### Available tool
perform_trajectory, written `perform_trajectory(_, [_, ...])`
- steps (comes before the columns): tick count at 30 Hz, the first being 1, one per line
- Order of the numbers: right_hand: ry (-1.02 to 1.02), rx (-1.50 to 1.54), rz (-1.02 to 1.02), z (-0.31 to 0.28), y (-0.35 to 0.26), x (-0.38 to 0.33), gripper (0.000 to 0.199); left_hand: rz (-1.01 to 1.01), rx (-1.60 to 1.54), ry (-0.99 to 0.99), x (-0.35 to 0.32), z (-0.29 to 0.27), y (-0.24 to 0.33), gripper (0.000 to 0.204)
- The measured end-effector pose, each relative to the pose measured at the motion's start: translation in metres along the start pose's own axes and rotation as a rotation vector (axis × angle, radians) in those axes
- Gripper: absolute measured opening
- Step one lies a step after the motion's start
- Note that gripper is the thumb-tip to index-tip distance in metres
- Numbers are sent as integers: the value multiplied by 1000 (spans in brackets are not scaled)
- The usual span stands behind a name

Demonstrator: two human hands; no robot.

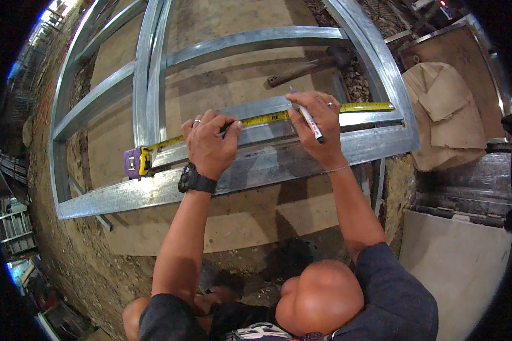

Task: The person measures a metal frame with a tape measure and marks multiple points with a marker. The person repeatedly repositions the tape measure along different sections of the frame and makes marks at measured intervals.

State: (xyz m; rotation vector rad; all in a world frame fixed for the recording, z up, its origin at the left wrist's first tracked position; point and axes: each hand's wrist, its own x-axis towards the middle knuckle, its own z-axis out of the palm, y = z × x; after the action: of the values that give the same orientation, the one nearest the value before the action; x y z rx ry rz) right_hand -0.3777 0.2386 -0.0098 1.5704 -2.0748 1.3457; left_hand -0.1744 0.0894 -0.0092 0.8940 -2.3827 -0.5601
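Left hand presses the yellow tape measure flat along the near rail of the galvanised steel frame; right hand, clamped on a marker, should mark squarely at the blade's edge.

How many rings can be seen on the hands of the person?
2: one ring on the left hand, which presses the tape measure; one ring on the right hand, which holds a marker. Others may be hidden.

This is a building site. A galvanised steel stud frame lies on plywood sheets over bare dirt, with scaffolding at nine o'clock.
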Motion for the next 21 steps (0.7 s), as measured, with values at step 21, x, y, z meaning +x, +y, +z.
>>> perform_trajectory(21, [-153, -80, -18, 3, 10, -6, 22, 84, 48, -207, -5, -58, -58, 13])
